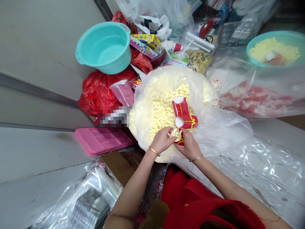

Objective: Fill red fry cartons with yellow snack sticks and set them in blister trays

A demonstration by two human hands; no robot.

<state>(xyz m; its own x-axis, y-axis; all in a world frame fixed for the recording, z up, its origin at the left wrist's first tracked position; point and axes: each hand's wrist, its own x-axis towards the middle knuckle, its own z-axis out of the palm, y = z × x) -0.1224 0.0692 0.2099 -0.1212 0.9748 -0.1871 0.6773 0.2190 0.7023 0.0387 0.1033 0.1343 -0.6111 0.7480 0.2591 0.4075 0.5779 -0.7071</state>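
Observation:
My right hand (190, 145) grips a small red fries carton (182, 140) with a yellow zigzag mark. Pale yellow fry-shaped sticks (176, 133) show at its mouth. At that opening, the bent fingers of my left hand (163, 140) pinch some of the sticks. Both hands are over a large clear plastic bag (145, 111), spread open and holding a heap of loose pale sticks (164, 111). On the heap, just beyond my hands, lie two more red cartons, one upper (181, 108) and one lower (191, 121), with white insides showing.
A turquoise basin (105, 47) stands at back left above red plastic bags (100, 92). Below is a pink tray (102, 140). Another turquoise basin (295, 41) holds pale pieces at right, near a clear bag of red and white pieces (257, 98). Clear plastic packaging (267, 165) lies at lower right.

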